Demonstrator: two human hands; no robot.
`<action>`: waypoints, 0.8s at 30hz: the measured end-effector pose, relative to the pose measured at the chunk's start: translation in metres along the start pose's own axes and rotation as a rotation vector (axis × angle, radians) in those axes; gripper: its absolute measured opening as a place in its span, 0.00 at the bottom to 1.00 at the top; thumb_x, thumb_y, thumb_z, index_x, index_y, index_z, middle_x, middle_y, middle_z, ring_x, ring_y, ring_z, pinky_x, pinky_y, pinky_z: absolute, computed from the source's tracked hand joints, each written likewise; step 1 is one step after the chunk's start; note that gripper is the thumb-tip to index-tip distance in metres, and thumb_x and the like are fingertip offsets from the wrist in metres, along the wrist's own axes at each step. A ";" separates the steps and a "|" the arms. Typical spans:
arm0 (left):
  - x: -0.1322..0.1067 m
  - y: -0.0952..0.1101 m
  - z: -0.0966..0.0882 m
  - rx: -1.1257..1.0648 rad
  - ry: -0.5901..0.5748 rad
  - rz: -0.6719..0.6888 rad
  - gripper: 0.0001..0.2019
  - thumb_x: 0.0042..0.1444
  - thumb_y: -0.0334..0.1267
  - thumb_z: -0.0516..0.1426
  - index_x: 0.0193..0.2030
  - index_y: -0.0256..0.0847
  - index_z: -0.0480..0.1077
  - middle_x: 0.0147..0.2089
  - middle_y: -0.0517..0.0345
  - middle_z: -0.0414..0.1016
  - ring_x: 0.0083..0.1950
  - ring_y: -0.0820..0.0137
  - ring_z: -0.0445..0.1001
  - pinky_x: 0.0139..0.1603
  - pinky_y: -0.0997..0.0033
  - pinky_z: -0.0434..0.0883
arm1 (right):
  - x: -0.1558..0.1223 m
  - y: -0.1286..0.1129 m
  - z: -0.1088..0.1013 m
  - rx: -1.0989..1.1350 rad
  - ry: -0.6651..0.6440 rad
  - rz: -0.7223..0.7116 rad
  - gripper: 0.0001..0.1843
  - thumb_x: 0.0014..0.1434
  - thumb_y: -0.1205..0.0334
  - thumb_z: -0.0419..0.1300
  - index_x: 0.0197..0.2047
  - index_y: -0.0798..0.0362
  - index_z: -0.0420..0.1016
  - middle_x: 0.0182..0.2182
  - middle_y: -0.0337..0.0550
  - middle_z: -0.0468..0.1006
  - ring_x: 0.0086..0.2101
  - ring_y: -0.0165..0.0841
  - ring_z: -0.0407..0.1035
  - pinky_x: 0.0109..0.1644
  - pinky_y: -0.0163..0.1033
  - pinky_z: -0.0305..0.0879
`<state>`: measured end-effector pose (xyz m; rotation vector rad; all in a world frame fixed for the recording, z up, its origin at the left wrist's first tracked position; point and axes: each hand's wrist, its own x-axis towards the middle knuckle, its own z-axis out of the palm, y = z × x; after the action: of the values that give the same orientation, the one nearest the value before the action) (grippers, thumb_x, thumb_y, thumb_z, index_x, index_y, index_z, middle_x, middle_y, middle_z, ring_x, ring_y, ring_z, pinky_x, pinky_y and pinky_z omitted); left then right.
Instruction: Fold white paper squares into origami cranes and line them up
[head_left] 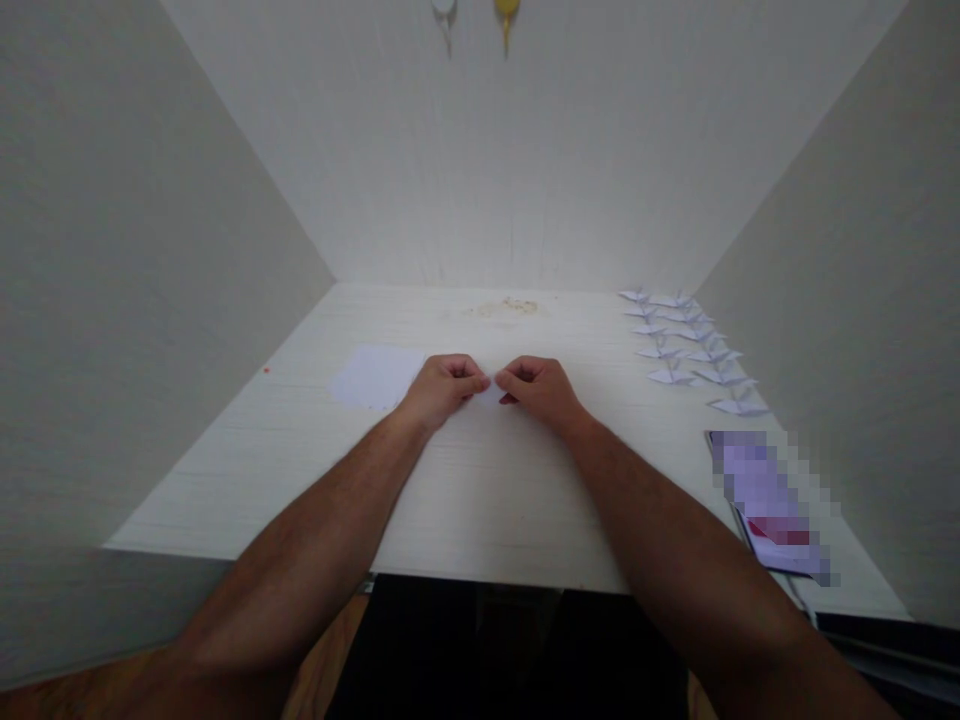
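Note:
Close together over the middle of the white table [480, 480], my two hands pinch a small piece of white paper [492, 388]. My left hand [454, 387] has thumb and fingers closed at its left side. From the right, my right hand [536, 388] grips it the same way, fingers curled. Most of the paper is hidden by the fingers, so its folds cannot be made out. White paper sheets [375, 376] lie flat just left of my left hand. Several folded white paper cranes [675, 377] stand in rows at the right.
A phone or tablet [765, 500] with a blurred screen lies at the right front, a cable [801, 595] beside it. Walls enclose the table on the left, right and back. Two hooks [506, 25] hang on the back wall. Brownish crumbs or stains [517, 306] mark the table's rear.

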<state>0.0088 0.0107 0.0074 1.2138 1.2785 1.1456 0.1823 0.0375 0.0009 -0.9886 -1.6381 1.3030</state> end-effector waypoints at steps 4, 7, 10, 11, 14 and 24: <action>-0.001 0.002 0.000 -0.014 -0.001 -0.019 0.10 0.40 0.39 0.67 0.21 0.39 0.70 0.17 0.62 0.65 0.19 0.77 0.59 0.22 0.73 0.51 | 0.000 0.002 0.001 0.009 0.031 -0.033 0.11 0.53 0.58 0.61 0.23 0.54 0.71 0.18 0.37 0.73 0.21 0.29 0.71 0.25 0.32 0.65; -0.002 0.005 0.002 -0.018 -0.039 -0.034 0.08 0.40 0.37 0.66 0.22 0.38 0.71 0.19 0.62 0.67 0.20 0.77 0.61 0.23 0.74 0.54 | 0.000 0.004 0.001 -0.029 0.039 -0.038 0.10 0.53 0.58 0.61 0.24 0.54 0.72 0.18 0.37 0.73 0.20 0.28 0.69 0.24 0.32 0.63; -0.004 0.008 0.004 0.022 -0.078 -0.080 0.06 0.40 0.35 0.65 0.23 0.37 0.72 0.18 0.64 0.65 0.19 0.79 0.58 0.21 0.76 0.51 | 0.001 0.004 0.001 -0.055 0.043 -0.063 0.11 0.53 0.56 0.62 0.25 0.54 0.74 0.18 0.36 0.73 0.20 0.26 0.67 0.24 0.32 0.62; -0.004 0.009 0.004 0.003 -0.068 -0.098 0.06 0.39 0.34 0.65 0.23 0.37 0.71 0.17 0.65 0.64 0.19 0.80 0.57 0.21 0.77 0.50 | 0.001 0.004 0.000 -0.022 0.042 -0.077 0.10 0.53 0.56 0.62 0.28 0.54 0.75 0.19 0.35 0.73 0.20 0.26 0.66 0.24 0.32 0.63; -0.002 0.011 0.003 -0.159 0.005 -0.134 0.08 0.37 0.33 0.65 0.22 0.37 0.69 0.16 0.66 0.61 0.18 0.81 0.56 0.19 0.78 0.50 | 0.000 0.001 -0.001 0.170 0.006 -0.109 0.12 0.52 0.59 0.61 0.41 0.52 0.74 0.21 0.32 0.74 0.21 0.26 0.69 0.27 0.33 0.67; 0.002 0.014 -0.006 -0.310 -0.038 -0.186 0.12 0.36 0.32 0.64 0.17 0.36 0.63 0.16 0.65 0.56 0.18 0.82 0.53 0.15 0.81 0.47 | 0.001 0.007 0.000 0.162 -0.085 -0.096 0.07 0.49 0.63 0.64 0.34 0.54 0.77 0.24 0.38 0.79 0.25 0.28 0.73 0.31 0.34 0.70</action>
<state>0.0038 0.0133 0.0214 0.8659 1.1111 1.1292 0.1827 0.0398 -0.0059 -0.7577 -1.5947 1.4047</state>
